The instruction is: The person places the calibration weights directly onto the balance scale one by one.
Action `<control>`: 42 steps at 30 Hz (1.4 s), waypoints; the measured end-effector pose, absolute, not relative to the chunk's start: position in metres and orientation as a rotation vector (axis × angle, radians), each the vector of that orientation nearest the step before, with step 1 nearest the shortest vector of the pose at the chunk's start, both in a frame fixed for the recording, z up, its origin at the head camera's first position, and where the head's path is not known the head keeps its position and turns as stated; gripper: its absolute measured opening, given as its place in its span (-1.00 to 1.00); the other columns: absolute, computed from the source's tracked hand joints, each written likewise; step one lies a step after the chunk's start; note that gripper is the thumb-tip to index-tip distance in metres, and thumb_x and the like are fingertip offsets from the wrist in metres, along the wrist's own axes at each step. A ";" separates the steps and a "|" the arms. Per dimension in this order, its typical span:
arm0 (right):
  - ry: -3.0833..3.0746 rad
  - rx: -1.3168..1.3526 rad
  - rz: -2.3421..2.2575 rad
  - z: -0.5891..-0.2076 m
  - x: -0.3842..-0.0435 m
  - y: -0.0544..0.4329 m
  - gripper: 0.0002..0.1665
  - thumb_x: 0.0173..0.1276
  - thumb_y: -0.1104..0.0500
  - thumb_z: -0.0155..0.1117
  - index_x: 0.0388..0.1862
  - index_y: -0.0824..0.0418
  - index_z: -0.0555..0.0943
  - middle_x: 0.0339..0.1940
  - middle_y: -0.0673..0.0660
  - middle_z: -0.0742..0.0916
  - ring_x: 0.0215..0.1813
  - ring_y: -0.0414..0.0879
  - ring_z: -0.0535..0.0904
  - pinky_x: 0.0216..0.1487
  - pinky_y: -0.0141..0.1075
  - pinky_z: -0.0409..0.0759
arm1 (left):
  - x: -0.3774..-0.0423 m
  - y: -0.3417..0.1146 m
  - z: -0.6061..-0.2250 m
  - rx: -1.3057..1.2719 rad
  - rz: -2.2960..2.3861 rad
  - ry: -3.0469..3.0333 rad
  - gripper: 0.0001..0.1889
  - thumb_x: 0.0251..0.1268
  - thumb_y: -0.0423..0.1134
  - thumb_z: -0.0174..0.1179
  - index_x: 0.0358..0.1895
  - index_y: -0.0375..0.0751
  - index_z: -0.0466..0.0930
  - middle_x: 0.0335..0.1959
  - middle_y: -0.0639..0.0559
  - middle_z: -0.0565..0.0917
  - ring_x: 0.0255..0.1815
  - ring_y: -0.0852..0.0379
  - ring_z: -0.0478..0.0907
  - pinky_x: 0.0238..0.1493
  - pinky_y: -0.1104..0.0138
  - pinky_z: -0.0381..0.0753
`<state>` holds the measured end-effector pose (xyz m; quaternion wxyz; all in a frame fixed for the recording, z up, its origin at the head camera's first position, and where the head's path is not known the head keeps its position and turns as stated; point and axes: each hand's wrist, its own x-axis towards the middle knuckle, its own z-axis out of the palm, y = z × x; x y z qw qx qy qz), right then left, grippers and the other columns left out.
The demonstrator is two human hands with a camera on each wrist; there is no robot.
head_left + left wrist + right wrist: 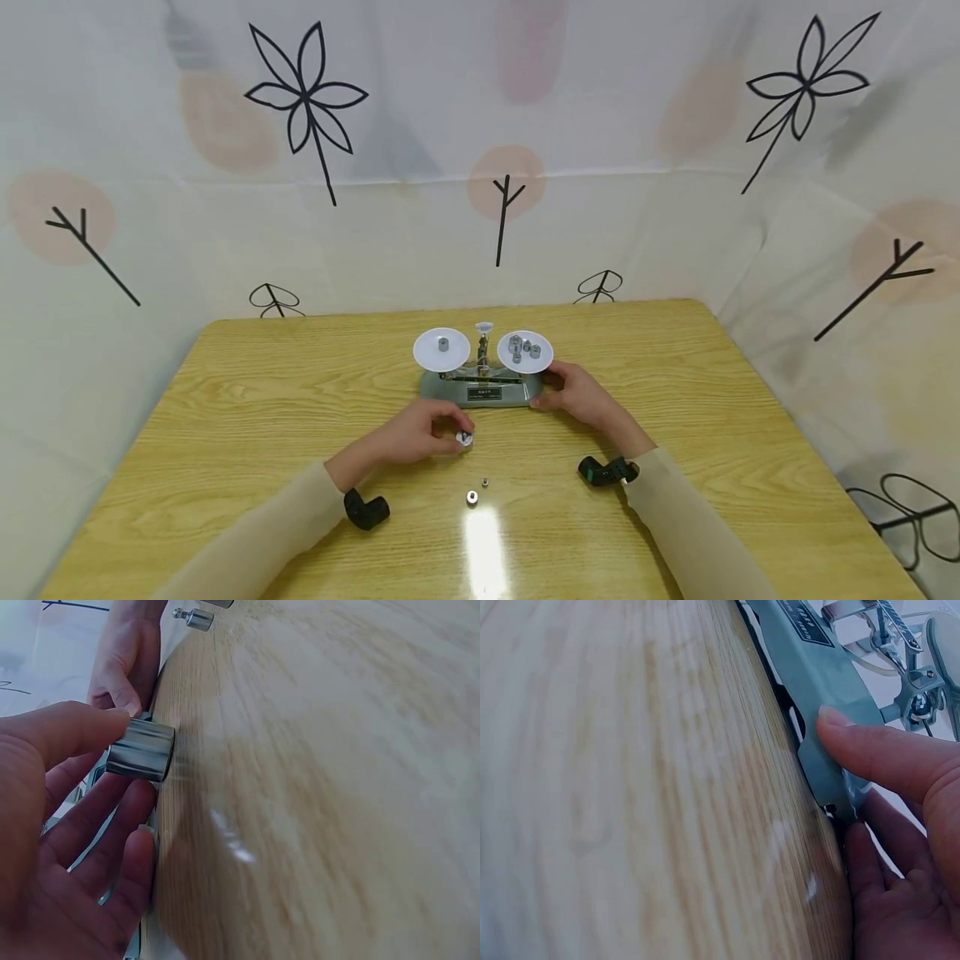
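Observation:
In the head view a balance scale point(442, 392) with a grey-green base stands at the middle of the table, a white pan on each side. My left hand point(415, 432) pinches a metal cylinder weight point(142, 750) between thumb and fingers, close over the wood in front of the base. At the base's right end, my right hand point(587, 397) grips it, the thumb point(877, 746) on the front face and the fingers round the end. One weight point(443, 343) stands on the left pan point(427, 354). Several weights point(515, 343) stand on the right pan point(542, 360).
Two loose weights lie on the wooden table point(262, 400) nearer to me: a small cylinder weight point(472, 497) and a tiny one point(485, 482). A patterned white cloth point(405, 242) hangs behind and at the sides. Each wrist wears a black camera point(366, 509).

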<state>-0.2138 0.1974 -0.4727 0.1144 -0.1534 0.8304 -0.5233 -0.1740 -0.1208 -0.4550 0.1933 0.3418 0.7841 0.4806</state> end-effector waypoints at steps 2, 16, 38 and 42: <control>2.432 -0.455 -1.541 -0.473 -0.214 0.198 -0.20 0.15 0.30 0.54 0.37 0.36 0.44 0.32 0.31 0.54 0.37 0.19 0.42 0.38 0.06 0.34 | -0.174 -0.119 -0.455 0.976 1.329 2.209 -0.77 0.25 -0.33 0.39 -0.04 -0.21 0.69 -0.08 0.08 0.69 -0.09 0.13 0.59 -0.08 0.34 0.59; 2.420 -0.455 -1.530 -0.467 -0.211 0.196 -0.20 0.18 0.34 0.50 0.39 0.40 0.41 0.32 0.34 0.54 0.37 0.22 0.41 0.37 0.07 0.34 | -0.175 -0.118 -0.456 0.981 1.250 2.217 -0.77 0.24 -0.39 0.38 -0.06 -0.11 0.68 -0.10 0.21 0.64 -0.05 0.22 0.56 -0.03 0.30 0.55; 2.421 -0.453 -1.556 -0.473 -0.214 0.199 -0.20 0.14 0.30 0.54 0.36 0.36 0.45 0.31 0.31 0.55 0.36 0.19 0.42 0.39 0.07 0.31 | -0.177 -0.118 -0.459 0.987 1.303 2.299 -0.78 0.13 -0.30 0.48 -0.19 -0.10 0.65 -0.27 0.14 0.64 -0.23 0.18 0.57 -0.22 0.36 0.60; 2.429 -0.444 -1.544 -0.473 -0.214 0.199 -0.21 0.13 0.29 0.55 0.35 0.35 0.46 0.30 0.29 0.56 0.36 0.17 0.43 0.39 0.05 0.32 | -0.177 -0.119 -0.460 0.977 1.322 2.294 -0.79 0.13 -0.29 0.48 -0.19 -0.11 0.66 -0.28 0.10 0.66 -0.24 0.18 0.58 -0.23 0.35 0.62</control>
